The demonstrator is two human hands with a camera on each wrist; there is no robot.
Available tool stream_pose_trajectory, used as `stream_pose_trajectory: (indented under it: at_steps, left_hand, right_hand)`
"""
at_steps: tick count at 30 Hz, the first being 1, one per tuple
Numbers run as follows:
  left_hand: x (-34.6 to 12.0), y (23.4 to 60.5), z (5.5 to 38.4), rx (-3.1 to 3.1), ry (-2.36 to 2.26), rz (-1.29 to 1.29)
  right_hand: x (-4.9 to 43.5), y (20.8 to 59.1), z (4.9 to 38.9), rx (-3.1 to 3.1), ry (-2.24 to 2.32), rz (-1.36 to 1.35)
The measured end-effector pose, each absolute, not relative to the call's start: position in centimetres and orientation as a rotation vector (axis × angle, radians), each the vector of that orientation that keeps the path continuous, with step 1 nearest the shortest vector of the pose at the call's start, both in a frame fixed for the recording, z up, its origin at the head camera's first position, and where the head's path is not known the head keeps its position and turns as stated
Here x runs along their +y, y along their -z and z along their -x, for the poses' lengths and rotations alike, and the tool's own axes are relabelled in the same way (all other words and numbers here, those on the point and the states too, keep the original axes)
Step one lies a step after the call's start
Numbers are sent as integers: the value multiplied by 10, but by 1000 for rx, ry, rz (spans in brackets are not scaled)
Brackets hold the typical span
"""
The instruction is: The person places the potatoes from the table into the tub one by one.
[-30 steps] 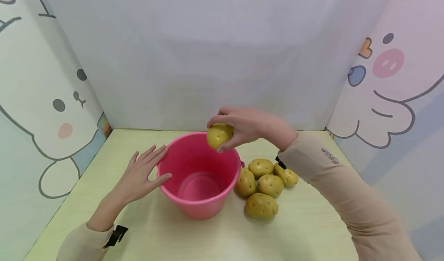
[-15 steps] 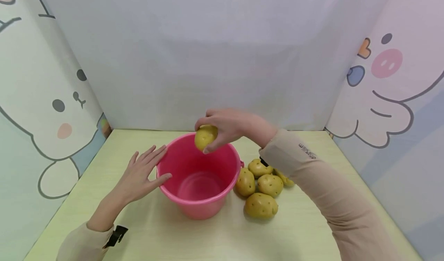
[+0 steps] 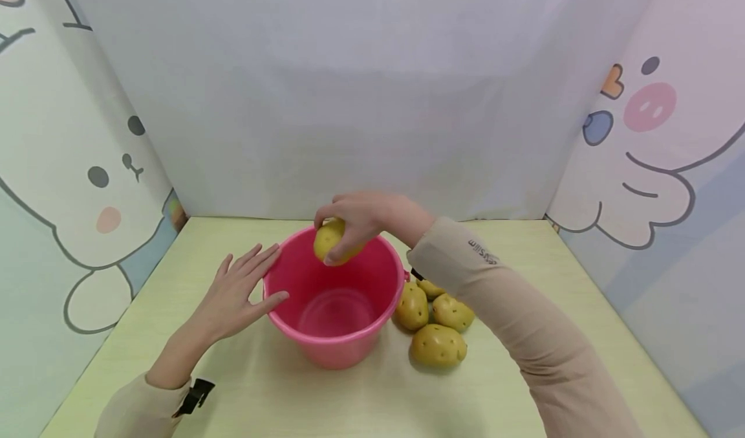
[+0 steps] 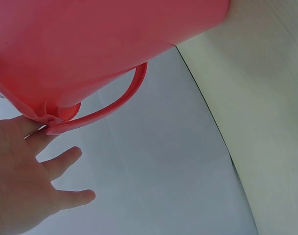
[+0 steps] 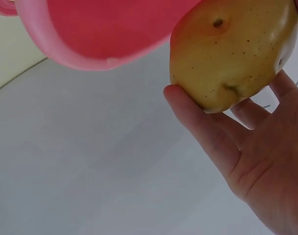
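A pink bucket (image 3: 340, 341) stands upright on the pale table, its inside bare in the head view. Over the bucket's far part, my right hand (image 3: 367, 218) grips a yellow potato (image 3: 329, 239); the right wrist view shows thumb and fingers round this potato (image 5: 232, 54). At the bucket's left rim my left hand (image 3: 238, 292) rests with spread, straight fingers. In the left wrist view those fingers touch the rim beside the curved pink handle (image 4: 104, 113). Right of the bucket lie several more potatoes (image 3: 439, 346), some partly hidden behind my right sleeve.
The pale table (image 3: 233, 386) meets a white back wall (image 3: 372, 101). Side panels with cartoon prints (image 3: 650, 107) border it left and right. A small pink lug (image 3: 407, 275) sticks out at the bucket's right rim.
My right hand has carried the potato leftward and slightly down over the bucket, and the sleeve now covers part of the potato group. The left hand has stayed at the rim.
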State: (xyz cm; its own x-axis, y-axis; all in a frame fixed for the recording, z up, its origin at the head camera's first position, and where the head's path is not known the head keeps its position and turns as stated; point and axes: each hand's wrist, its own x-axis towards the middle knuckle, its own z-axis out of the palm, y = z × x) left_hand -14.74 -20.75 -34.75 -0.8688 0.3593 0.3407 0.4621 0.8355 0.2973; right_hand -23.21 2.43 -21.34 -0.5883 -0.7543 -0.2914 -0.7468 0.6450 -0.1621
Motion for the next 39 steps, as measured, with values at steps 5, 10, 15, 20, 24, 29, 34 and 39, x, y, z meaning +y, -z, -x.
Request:
stream_pose_trajectory:
  at_steps: [5,10,15,20,24,29,34,39]
  left_hand:
    - [-207,348,148,-2734,537,635]
    - [-207,347,147,-2735,531,630]
    - [-207,347,147,-2740,532,631]
    - [-206,347,147,-2731,531,637]
    - [-206,347,147,-2730,534,635]
    - [-207,348,147,-2729,531,629]
    - [-207,349,147,-2722,528,632]
    - [-207,349,147,-2716,530,637]
  right_hand:
    - [16,216,233,2537,30,1118]
    - [9,220,233,2545,64,1042]
    - [6,227,233,2532,89,986]
    - [3,233,235,2523,87,919]
    - [1,237,234,2536,83,864]
    - [-1,240,233,2532,68,833]
    - [-2,242,233,2522,98,800]
    - [-2,244,233,2515,98,781]
